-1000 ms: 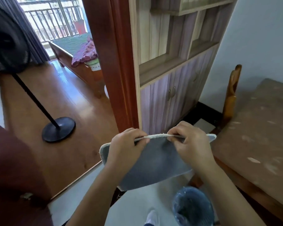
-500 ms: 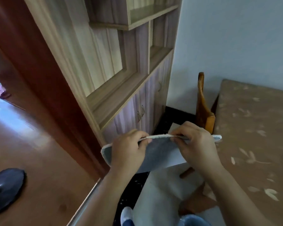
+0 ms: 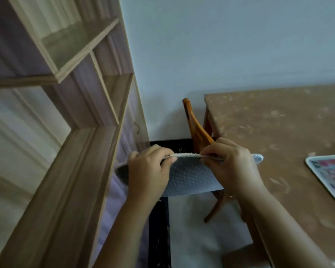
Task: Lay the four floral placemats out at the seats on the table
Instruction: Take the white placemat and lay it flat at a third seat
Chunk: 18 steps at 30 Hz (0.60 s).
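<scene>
Grey-backed floral placemat (image 3: 190, 178), dotted underside facing the camera, hangs just beside the brown leaf-patterned table (image 3: 278, 132) edge, above the orange wooden chair (image 3: 195, 126). Left hand (image 3: 147, 171) and right hand (image 3: 234, 165) each pinch its top hem. A slackened pinch could drop it floorward; unflipped, it would land face down.

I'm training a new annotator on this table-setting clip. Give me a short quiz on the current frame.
1. True or false: the held placemat shows its floral side to the camera.
2. How many placemats are seen lying on the table? A none, B one, C three.
3. Fill in: the left hand and right hand pinch the mat's ___ edge.
Key: 1 false, its grey dotted underside shows. 2 B, the laid placemat at the right. 3 top.
</scene>
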Motion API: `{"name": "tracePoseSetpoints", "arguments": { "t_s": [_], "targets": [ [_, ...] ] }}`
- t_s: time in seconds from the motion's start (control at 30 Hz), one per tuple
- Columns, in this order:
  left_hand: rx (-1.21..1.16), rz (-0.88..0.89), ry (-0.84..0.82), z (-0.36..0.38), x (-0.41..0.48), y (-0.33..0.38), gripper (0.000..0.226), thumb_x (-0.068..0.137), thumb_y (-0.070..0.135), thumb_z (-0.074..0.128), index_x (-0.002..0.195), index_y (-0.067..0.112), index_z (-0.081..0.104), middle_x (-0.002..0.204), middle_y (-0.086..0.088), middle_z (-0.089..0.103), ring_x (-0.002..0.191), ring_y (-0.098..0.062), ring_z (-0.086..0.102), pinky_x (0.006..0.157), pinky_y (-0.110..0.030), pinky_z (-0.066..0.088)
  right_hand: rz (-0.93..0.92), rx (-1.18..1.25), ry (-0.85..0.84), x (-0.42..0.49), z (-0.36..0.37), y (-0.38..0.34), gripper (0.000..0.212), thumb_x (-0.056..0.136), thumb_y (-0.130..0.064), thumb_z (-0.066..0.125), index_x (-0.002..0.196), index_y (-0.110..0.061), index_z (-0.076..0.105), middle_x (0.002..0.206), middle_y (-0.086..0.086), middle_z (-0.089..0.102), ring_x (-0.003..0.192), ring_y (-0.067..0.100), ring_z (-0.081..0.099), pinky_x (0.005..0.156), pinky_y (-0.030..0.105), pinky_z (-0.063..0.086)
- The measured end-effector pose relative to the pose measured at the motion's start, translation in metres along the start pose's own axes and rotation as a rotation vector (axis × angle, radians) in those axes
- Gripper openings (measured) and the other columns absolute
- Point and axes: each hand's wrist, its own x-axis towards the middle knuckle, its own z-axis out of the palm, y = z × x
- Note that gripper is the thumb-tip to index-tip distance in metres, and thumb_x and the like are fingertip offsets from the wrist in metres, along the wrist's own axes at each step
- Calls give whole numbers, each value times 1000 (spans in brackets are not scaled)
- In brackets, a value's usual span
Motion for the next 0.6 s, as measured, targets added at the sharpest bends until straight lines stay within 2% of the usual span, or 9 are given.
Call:
{"name": "tracePoseSetpoints", "arguments": {
  "t_s": [0.1,0.3,0.5,0.6],
  "targets": [
    [33,88,-60,19,37,-10,10,76,18,61,77,12,69,74,1,69,66,-23,63,64,-36,39,98,-25,45,19,4,16,14,66,2,75,71,-11,71,72,-5,60,68,21,62,64,35,51],
    [-19,197,-120,70,122,-28,12,76,23,61,76,14,69,72,2,68,66,-21,61,65,-32,31,159,-99,116,77,12,64,13,66,-1,76,73,-10,71,73,2,65,67,23,62,62,40,52],
    [-95,248,-184,129,210,-38,3,74,14,72,73,14,69,70,2,67,67,-22,61,65,-38,37,236,-103,169,142,15,120,11,68,-3,76,73,-11,70,70,-6,59,68,16,58,63,35,49],
    [-129,297,-216,157,253,-33,4,73,13,73,72,14,69,69,3,67,66,-20,61,66,-41,42,295,-118,202,167,8,147,10,69,-5,75,73,-12,68,70,-1,61,68,18,58,63,36,48]
  ]
}}
